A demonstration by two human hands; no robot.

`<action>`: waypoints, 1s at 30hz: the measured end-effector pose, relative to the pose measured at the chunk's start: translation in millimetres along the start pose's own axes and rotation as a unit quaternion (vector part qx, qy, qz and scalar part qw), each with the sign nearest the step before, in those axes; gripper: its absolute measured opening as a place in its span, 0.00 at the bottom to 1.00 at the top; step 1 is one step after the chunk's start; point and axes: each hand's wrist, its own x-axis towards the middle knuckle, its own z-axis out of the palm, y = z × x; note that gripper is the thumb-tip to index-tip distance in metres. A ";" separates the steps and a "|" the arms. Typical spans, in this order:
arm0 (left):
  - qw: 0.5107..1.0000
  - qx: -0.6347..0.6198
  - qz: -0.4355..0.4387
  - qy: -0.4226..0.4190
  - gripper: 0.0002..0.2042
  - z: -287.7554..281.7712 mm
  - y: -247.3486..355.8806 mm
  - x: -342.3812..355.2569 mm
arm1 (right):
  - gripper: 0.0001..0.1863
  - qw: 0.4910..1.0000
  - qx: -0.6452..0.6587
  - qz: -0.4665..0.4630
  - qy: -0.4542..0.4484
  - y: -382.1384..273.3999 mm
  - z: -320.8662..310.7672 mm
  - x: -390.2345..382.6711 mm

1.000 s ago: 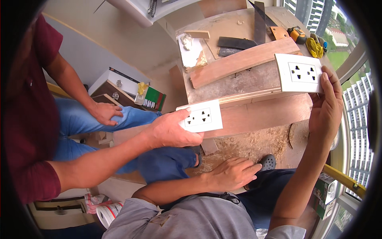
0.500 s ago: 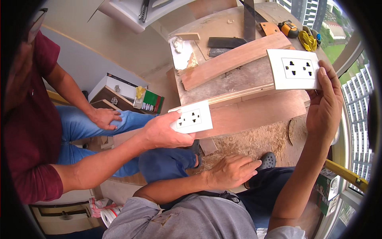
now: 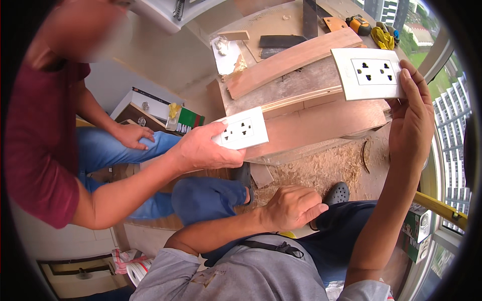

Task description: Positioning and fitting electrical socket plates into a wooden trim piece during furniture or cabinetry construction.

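My right hand [image 3: 409, 113] is raised at the right, its thumb and fingers pinching the edge of a white double wall socket [image 3: 369, 85]. The socket's front, with two sets of black holes, shows. Over my lap, my left hand [image 3: 295, 206] is curled into a loose fist with the thumb along its side, and nothing shows in it. At the centre, a co-worker's hand [image 3: 208, 145] grips a second white double wall socket [image 3: 255, 135]. That one is a little to the left of mine, apart from it.
A workbench [image 3: 241, 105] carries a long wooden board [image 3: 296, 62], a dark square tool [image 3: 282, 41] and a yellow-black tape measure [image 3: 360, 25]. Wood shavings [image 3: 321, 175] litter the floor. The co-worker in a maroon shirt [image 3: 40, 145] sits at left. A yellow level [image 3: 442, 209] leans by the window.
My left fingers have curled in more, the thumb now pointing right. My right hand still holds its socket, shifted slightly left. The co-worker's head has come into view, and their socket is tilted slightly differently.
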 end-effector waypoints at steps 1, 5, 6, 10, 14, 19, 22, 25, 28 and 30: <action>1.000 0.002 0.002 0.002 0.08 0.7 1.0 -1.4 | 0.14 1.000 -0.011 0.004 0.004 1.9 -2.7 1.0; 0.997 0.039 0.020 0.069 0.11 7.1 3.0 -3.2 | 0.13 1.000 -0.008 0.019 0.005 6.2 -6.8 5.5; 0.994 0.047 0.031 0.089 0.12 6.9 3.9 -4.2 | 0.13 1.000 -0.006 0.015 0.001 5.0 -7.4 5.0; 0.997 0.054 0.031 0.053 0.14 -0.6 2.1 -15.0 | 0.17 0.999 -0.017 0.031 -0.024 2.7 -4.8 1.2; 0.998 0.045 0.014 0.043 0.16 -4.7 2.2 -19.4 | 0.14 0.999 -0.021 0.026 -0.009 3.4 -0.7 -1.7; 0.997 0.062 0.013 0.053 0.14 -8.7 3.7 -18.3 | 0.14 0.999 -0.016 0.036 -0.019 6.0 2.8 -1.8; 0.996 0.052 0.010 0.066 0.13 -7.2 4.5 -18.3 | 0.15 0.999 -0.019 0.040 -0.022 8.8 2.0 0.2; 0.996 0.048 0.014 0.075 0.11 -7.0 5.5 -15.9 | 0.15 0.998 -0.020 0.044 -0.029 9.2 -0.5 2.1; 0.996 0.024 -0.025 0.077 0.10 -8.2 7.5 -14.3 | 0.14 0.998 -0.018 0.046 -0.038 13.0 -3.4 0.7; 0.994 -0.020 -0.058 0.092 0.08 -9.5 7.7 -9.8 | 0.14 0.998 -0.016 0.050 -0.025 13.1 -3.4 1.3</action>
